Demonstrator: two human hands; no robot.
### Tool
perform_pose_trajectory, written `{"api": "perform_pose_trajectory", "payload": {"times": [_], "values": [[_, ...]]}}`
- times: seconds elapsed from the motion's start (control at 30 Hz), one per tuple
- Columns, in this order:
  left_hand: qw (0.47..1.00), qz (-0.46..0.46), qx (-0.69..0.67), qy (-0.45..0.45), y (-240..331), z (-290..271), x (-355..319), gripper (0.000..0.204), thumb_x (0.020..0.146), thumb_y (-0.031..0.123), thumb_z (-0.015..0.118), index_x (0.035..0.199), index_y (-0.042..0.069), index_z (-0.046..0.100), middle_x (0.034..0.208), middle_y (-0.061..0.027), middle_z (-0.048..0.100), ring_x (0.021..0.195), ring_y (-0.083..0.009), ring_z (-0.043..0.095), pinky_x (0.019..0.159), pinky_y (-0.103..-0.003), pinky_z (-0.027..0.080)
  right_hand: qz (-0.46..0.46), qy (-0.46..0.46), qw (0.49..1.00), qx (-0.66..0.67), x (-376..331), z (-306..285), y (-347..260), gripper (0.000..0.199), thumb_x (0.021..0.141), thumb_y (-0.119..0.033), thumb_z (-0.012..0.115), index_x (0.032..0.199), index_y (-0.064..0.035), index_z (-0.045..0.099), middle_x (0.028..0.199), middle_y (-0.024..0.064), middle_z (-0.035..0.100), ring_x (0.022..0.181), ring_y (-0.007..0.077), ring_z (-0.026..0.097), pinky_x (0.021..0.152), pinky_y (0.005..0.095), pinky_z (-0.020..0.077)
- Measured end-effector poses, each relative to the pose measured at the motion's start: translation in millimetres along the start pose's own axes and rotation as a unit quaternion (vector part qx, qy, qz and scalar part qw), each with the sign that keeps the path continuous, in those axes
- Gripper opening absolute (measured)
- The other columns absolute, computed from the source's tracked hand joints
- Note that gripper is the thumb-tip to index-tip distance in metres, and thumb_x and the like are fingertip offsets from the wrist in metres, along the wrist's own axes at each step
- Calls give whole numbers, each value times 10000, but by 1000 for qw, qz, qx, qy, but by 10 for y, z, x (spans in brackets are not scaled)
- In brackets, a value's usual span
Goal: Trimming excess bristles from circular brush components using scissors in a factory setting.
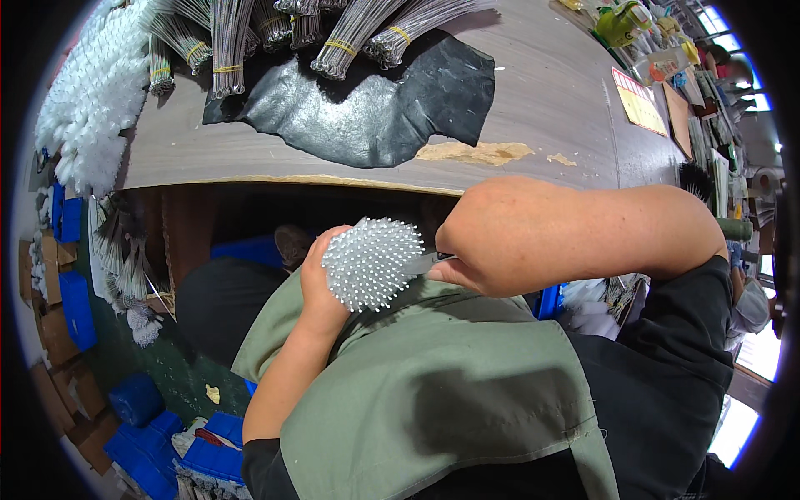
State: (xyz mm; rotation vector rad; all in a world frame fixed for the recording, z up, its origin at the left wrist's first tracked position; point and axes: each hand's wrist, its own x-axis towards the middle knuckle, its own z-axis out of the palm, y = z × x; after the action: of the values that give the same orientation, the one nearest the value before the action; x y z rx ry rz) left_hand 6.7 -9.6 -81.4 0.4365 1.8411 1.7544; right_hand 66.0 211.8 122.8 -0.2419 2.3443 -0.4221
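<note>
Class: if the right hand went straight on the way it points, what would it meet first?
Most likely the white-tipped bundle held in the left hand; the thin strip pinched in the right hand appears to reach its edge, though depth is unclear.

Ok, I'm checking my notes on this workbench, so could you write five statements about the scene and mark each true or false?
1. The left hand holds a white-tipped bundle. True.
2. The right hand rests on the black sheet. False: it pinches a thin grey piece beside the white-tipped bundle.
3. Yellow bands tie several wire bundles. True.
4. The apron is bright red. False: it is grey-green.
5. The black sheet lies on the table. True.
</note>
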Motion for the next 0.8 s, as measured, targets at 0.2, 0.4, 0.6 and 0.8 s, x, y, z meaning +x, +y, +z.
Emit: {"api": "perform_pose_trajectory", "payload": {"times": [0.2,0.4,0.6,0.8], "values": [[1000,2,17,-1,43,7,-4,359,744,27,702,1085,16,590,1049,-106,632,957,-218,614,868,-321,478,-5,10,1000,2,59,44,21,386,902,-341,557,736,-11,664,635,200,615,665,403,620,626,469,503],[990,75,118,-35,-2,-51,-4,254,895,31,542,1147,-5,551,1083,-100,645,977,-180,631,869,-324,516,-17,18,1000,2,95,70,18,382,904,-339,557,728,-16,661,636,196,614,659,400,617,621,471,497],[994,57,86,-24,-73,-55,17,249,918,55,503,1154,-7,550,1090,-111,640,988,-194,628,889,-336,509,-23,26,998,53,26,44,49,358,912,-326,557,741,-24,650,626,195,597,638,399,597,595,473,465],[999,15,-28,33,-11,40,5,357,721,29,717,1059,32,604,1036,-104,625,964,-236,591,873,-337,462,-63,69,984,154,13,157,73,369,937,-328,532,758,-11,589,610,198,552,610,409,557,578,473,432]]}}
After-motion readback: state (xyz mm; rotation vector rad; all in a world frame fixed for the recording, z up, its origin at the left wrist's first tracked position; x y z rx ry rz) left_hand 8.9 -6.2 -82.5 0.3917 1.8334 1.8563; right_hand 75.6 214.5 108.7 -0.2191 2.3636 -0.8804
